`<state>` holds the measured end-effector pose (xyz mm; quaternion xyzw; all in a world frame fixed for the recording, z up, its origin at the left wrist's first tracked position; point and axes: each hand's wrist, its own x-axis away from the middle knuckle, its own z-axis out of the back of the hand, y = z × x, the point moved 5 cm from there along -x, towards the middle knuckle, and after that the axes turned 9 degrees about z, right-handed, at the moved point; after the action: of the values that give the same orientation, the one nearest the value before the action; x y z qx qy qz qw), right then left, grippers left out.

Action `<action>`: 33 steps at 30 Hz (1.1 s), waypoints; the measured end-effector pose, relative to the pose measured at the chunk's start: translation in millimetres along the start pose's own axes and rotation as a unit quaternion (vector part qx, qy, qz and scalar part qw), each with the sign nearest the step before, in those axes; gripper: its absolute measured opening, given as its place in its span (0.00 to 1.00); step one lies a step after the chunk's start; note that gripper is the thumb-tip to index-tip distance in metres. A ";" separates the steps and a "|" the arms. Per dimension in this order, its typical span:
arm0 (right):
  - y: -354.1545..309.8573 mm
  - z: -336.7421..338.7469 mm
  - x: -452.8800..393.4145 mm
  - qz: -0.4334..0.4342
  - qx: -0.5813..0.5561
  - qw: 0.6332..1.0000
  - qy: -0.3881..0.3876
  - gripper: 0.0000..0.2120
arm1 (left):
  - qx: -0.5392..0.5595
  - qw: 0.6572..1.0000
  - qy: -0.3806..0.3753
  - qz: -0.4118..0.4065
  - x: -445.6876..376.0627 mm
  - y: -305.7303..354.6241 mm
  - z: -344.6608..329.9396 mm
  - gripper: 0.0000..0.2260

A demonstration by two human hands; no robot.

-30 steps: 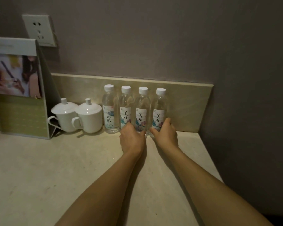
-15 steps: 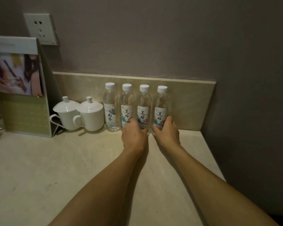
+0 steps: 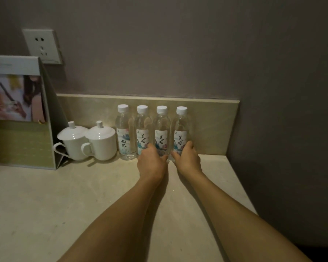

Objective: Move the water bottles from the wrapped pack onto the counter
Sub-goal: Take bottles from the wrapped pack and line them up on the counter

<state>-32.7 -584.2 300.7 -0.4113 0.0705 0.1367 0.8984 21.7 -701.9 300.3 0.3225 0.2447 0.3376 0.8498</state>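
Left hand: the left hand (image 3: 151,163) sits just left of frame centre, back of the hand up, fingers curled round the lower part of the second bottle (image 3: 143,127) from the left.
Right hand: the right hand (image 3: 187,159) is beside it at centre, thumb and fingers wrapped about the base of the fourth bottle (image 3: 181,129), the rightmost.
Between the hands: the third bottle (image 3: 161,129) stands in the gap, close to both hands; whether they touch it cannot be told.
First bottle: the first bottle (image 3: 123,129) stands free at the left end of the row, just beside the second.
Bottles: four clear, ribbed plastic cylinders with white screw caps and pale printed labels, upright in a tight row at the back of the counter (image 3: 45,205), just before the backsplash (image 3: 212,125).
Counter: pale, smooth, stone-like slab; its right edge runs diagonally from middle right to lower right, with darkness beyond.
Open room: a broad bare stretch fills the lower left, and a narrower strip lies right of the fourth bottle up to the corner.
Cups: two white glazed lidded cups (image 3: 100,142) with handles stand touching, left of the bottles.
Stand: a wedge-shaped card display stand (image 3: 21,114) with a photo occupies the left edge.
Wall: a matte grey wall (image 3: 178,44) carries a white socket plate (image 3: 43,46) at upper left.
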 end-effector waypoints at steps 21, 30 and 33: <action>-19.2 31.9 48.8 -0.014 -0.070 0.997 0.013 0.21 | 0.112 0.991 -0.059 -0.047 32.1 22.7 25.9 0.10; 5.1 107.6 86.4 -0.003 -0.082 0.992 0.099 0.15 | 0.147 0.981 -0.097 -0.085 79.9 57.2 25.8 0.14; 14.6 132.1 100.2 0.016 -0.111 0.984 0.135 0.11 | 0.134 0.980 -0.068 -0.127 103.3 77.0 32.0 0.13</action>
<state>60.2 -456.2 352.3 -0.5222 0.1819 0.1011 0.8271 77.2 -595.2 356.3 0.4217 0.2684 0.1683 0.8496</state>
